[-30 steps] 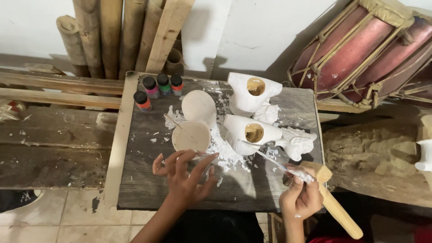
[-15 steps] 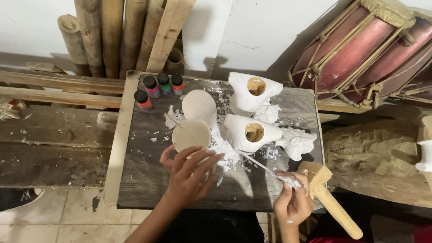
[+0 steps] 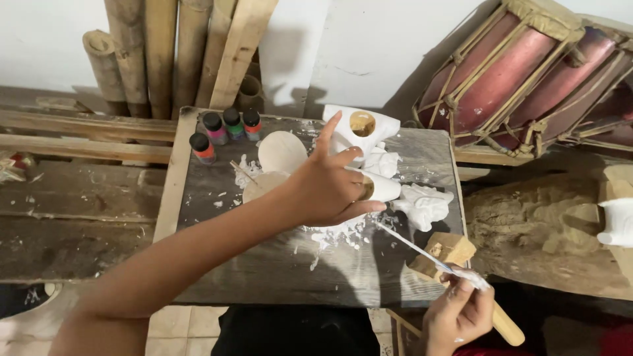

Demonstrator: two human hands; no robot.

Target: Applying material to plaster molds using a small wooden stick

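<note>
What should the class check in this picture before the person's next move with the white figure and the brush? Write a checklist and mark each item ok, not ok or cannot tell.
1. Left hand has hold of the white figure: ok, fingers wrap it.
2. Right hand grips the brush: ok.
3. Brush tip touching the figure: cannot tell, it ends close beside it.
4. Paint bottles upright and capped: ok.
5. Board free of spills: not ok, white splatter near the middle.
6. Wooden mallet clear of the brush: not ok, the brush crosses over it.
</note>
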